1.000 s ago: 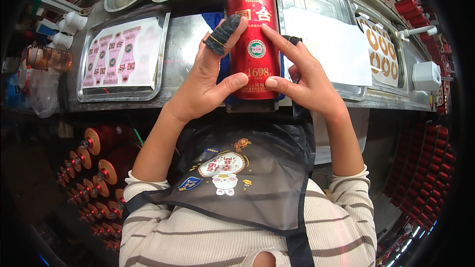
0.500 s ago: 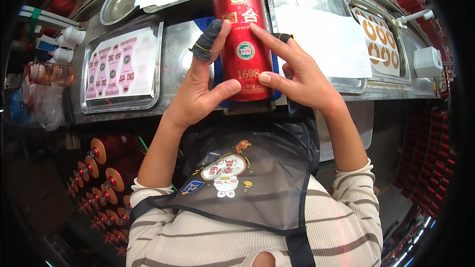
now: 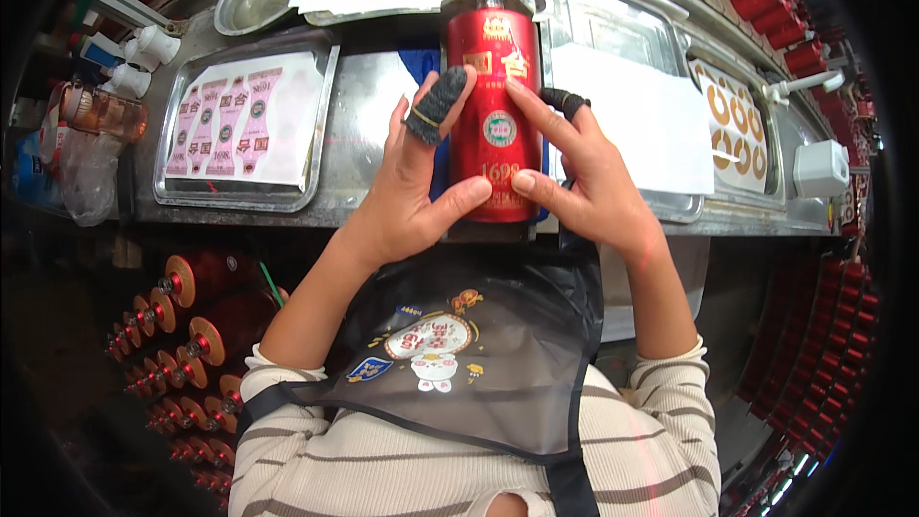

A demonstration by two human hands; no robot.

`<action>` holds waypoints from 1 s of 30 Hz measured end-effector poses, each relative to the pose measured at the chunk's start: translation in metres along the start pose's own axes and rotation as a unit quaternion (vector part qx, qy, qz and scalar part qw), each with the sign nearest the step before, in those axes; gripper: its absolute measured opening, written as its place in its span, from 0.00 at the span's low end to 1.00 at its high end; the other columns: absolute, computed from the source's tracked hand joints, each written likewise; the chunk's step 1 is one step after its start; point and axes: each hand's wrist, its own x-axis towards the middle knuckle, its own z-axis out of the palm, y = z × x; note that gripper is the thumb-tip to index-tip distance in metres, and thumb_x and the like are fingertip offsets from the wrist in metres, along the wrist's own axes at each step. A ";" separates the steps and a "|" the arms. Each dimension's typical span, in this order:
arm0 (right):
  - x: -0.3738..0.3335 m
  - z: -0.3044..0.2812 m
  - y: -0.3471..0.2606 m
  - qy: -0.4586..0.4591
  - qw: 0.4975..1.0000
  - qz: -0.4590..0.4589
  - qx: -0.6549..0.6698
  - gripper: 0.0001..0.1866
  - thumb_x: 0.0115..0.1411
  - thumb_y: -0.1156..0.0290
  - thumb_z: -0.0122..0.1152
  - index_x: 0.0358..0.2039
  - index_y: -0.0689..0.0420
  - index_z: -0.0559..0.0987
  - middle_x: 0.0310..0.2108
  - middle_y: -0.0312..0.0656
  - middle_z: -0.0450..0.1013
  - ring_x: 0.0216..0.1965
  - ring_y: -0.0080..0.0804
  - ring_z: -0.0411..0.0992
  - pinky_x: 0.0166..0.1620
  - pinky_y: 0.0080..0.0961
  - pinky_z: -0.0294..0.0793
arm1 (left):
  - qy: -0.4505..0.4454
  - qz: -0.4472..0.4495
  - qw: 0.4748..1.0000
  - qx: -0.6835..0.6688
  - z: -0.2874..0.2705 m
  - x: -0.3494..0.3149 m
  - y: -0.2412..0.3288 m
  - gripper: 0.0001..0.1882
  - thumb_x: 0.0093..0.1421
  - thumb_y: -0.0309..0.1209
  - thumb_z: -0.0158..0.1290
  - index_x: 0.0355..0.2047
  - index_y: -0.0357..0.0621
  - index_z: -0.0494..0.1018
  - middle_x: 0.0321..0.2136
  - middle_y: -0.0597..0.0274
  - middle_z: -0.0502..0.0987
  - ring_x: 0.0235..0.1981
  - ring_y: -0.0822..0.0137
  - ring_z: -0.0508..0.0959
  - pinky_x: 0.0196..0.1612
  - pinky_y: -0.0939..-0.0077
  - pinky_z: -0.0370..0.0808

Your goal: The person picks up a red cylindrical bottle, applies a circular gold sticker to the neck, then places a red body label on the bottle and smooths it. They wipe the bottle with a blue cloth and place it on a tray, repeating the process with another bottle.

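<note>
A red bottle [image 3: 469, 148] with gold lettering and a round green-and-white emblem lies on its back in a dark holder at the table's front edge, its neck pointing away from me. My left hand [image 3: 407, 187] holds its left side, thumb pressed low on the front and one fingertip by a gold square. A dark finger cot tied with a band covers one left finger. From the other side my right hand [image 3: 589, 168] presses thumb and forefinger onto the bottle's front. Another dark cot sits on a right finger. The bottle's underside is hidden.
To the left, a metal tray [image 3: 321, 148] bears a sheet of pink labels [image 3: 230, 120]. White sheets [image 3: 622, 115] lie to the right, beside a tray with gold ring stickers [image 3: 732, 124]. A metal bowl [image 3: 258, 0] stands behind. Red bottles [image 3: 215, 278] are stacked below left.
The whole scene has shifted slightly right and down in the view, bottle included. My thumbs have come a little closer together on the bottle. More of my left fingers now shows.
</note>
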 end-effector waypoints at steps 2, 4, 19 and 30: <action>0.005 -0.002 -0.007 0.014 1.000 -0.002 -0.015 0.39 0.57 0.51 0.68 0.69 0.39 0.68 0.33 0.43 0.65 0.32 0.36 0.62 0.38 0.28 0.67 | 0.007 0.013 1.000 0.011 0.002 -0.001 0.004 0.45 0.63 0.45 0.57 0.73 0.46 0.49 0.73 0.52 0.53 0.74 0.43 0.47 0.71 0.37 0.34; 0.012 -0.003 -0.014 0.006 0.999 0.010 -0.048 0.38 0.56 0.53 0.69 0.68 0.39 0.70 0.36 0.46 0.68 0.33 0.40 0.64 0.40 0.31 0.71 | -0.005 0.043 0.996 0.082 0.000 0.002 0.009 0.44 0.63 0.44 0.57 0.73 0.46 0.49 0.72 0.49 0.54 0.74 0.41 0.47 0.70 0.33 0.34; 0.021 -0.006 -0.022 -0.017 0.995 0.094 -0.026 0.42 0.56 0.47 0.67 0.71 0.35 0.63 0.38 0.58 0.67 0.36 0.56 0.73 0.43 0.39 0.75 | 0.026 -0.005 0.999 0.041 0.004 0.001 0.010 0.50 0.61 0.46 0.58 0.75 0.49 0.42 0.74 0.53 0.49 0.73 0.40 0.48 0.70 0.31 0.34; 0.029 0.002 -0.017 0.011 0.997 0.053 -0.058 0.43 0.55 0.53 0.70 0.71 0.36 0.65 0.31 0.51 0.66 0.33 0.46 0.66 0.41 0.34 0.71 | 0.000 0.002 0.997 0.076 0.004 0.005 0.005 0.51 0.61 0.47 0.58 0.75 0.49 0.41 0.74 0.54 0.49 0.74 0.39 0.46 0.70 0.31 0.33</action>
